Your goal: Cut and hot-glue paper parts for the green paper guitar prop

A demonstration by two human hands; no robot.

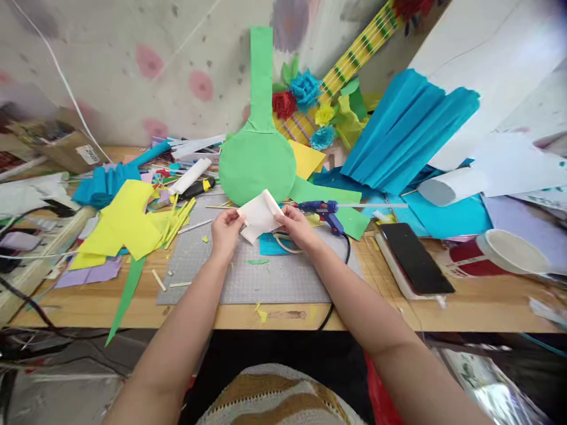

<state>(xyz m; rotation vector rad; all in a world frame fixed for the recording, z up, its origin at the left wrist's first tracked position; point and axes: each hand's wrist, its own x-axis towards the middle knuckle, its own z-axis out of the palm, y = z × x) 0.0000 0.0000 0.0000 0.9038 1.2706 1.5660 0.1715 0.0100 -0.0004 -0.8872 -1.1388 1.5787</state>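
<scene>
A small sheet of white paper (260, 217), curled along its upper right edge, is held up over the cutting mat. My left hand (227, 231) pinches its left edge, and my right hand (298, 225) pinches the curled right side. Just behind the paper, a round green paper shape (257, 168) with a long upright neck leans against the wall. Beside my right hand lies a blue hot glue gun (325, 211) with a glue stick in its back. Below the paper, a scrap of blue paper (271, 245) and a green sliver (257, 261) rest on the mat.
The grey cutting mat (292, 289) covers the table's middle. Yellow paper pieces (126, 221) and a black-and-yellow cutter (198, 188) lie left. To the right are blue crepe paper (407, 136), a phone (416, 258) and a red-and-white paper cup (496, 254). A cable hangs over the front edge.
</scene>
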